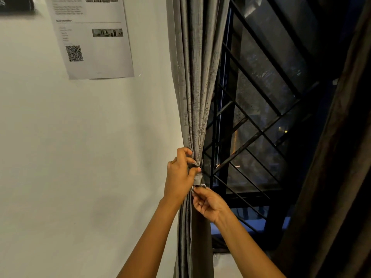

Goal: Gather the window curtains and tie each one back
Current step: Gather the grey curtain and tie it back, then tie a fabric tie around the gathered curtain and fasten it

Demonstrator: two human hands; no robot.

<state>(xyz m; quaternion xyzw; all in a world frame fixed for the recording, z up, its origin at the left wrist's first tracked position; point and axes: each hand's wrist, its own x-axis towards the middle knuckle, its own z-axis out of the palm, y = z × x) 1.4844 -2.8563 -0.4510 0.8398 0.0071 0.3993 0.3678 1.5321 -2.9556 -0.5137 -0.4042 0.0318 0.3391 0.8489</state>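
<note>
The grey curtain (197,81) was seen hanging at the left edge of the window, its folds drawn together into a narrow waist about two thirds of the way down the view. At that waist a band of the same grey cloth, the tie-back (197,178), was wrapped against the gathered folds, with a short end hanging below it. The left hand (180,175) was closed around the gathered fabric from the wall side, the thumb and fingertips pinched on the band; a ring was visible on one finger. The right hand (207,201) was held just beneath, its thumb and forefinger pinched on the loose end of the tie-back, the remaining fingers curled. Below the hands the curtain fell straight and narrow to the bottom of the view. To the right, a dark metal window grille (251,121) with diagonal bars was exposed, and a second, darker curtain (331,177) hung at the far right. On the white wall (80,157) to the left, a printed sheet (90,37) bearing a square code was fixed.
</note>
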